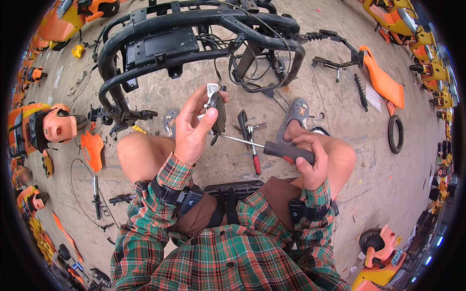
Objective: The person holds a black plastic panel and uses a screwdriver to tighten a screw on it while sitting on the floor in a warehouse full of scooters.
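Black-and-white part (219, 112) sits pinched in the left hand (192, 128). The right hand (314, 162) grips a grey-and-red screwdriver (277, 150), its tip at the part's lower end.

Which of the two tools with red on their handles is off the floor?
The screwdriver, held in your right hand; the other, a red-gripped metal tool, lies on the floor.

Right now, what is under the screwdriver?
Beneath the screwdriver in the right hand, a red-handled tool lies on the floor, partly covered. Anything directly behind the handle is hidden.
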The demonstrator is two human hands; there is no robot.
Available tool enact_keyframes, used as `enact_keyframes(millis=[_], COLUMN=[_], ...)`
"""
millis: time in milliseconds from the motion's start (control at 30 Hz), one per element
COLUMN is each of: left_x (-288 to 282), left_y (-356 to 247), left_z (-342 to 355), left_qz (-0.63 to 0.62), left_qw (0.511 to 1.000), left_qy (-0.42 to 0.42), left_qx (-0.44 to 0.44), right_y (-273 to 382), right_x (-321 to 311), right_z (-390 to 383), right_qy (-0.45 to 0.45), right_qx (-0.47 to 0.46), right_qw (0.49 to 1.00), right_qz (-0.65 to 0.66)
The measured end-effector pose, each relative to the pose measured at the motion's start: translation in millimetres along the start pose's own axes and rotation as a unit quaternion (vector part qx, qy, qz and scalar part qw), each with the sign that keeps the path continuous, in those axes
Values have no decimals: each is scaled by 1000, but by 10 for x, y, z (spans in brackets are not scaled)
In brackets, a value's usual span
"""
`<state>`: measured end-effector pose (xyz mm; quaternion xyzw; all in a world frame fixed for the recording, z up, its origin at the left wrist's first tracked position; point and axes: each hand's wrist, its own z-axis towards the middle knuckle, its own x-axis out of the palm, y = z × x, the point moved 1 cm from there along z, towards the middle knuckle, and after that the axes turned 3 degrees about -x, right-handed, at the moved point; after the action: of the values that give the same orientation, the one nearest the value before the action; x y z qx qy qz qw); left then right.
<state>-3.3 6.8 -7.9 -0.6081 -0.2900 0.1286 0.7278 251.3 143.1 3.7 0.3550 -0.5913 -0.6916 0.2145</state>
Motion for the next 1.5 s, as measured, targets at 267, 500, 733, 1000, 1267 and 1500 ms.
enact_keyframes(millis=[267,500,733,1000,1267,1500], left_x=[99,116,128,116,124,18], left_y=[-11,51,19,27,65,26], left_z=[-15,-42,-32,-18,-15,-61], left_qz=[-75,-59,-84,-50,-23,-9], left_qw=[997,998,995,997,999,998], left_qy=[-29,-20,-55,-50,-45,-58], left_qx=[-20,-16,-26,-19,6,-6], right_y=[70,14,84,-56,-25,-50], right_x=[104,140,85,118,129,144], right_z=[13,41,8,35,65,49], right_qy=[-67,-99,-97,-123,-115,-124], right_qx=[18,-42,100,-76,-50,61], right_qw=[968,958,981,985,990,990], right_qz=[240,266,136,91,68,18])
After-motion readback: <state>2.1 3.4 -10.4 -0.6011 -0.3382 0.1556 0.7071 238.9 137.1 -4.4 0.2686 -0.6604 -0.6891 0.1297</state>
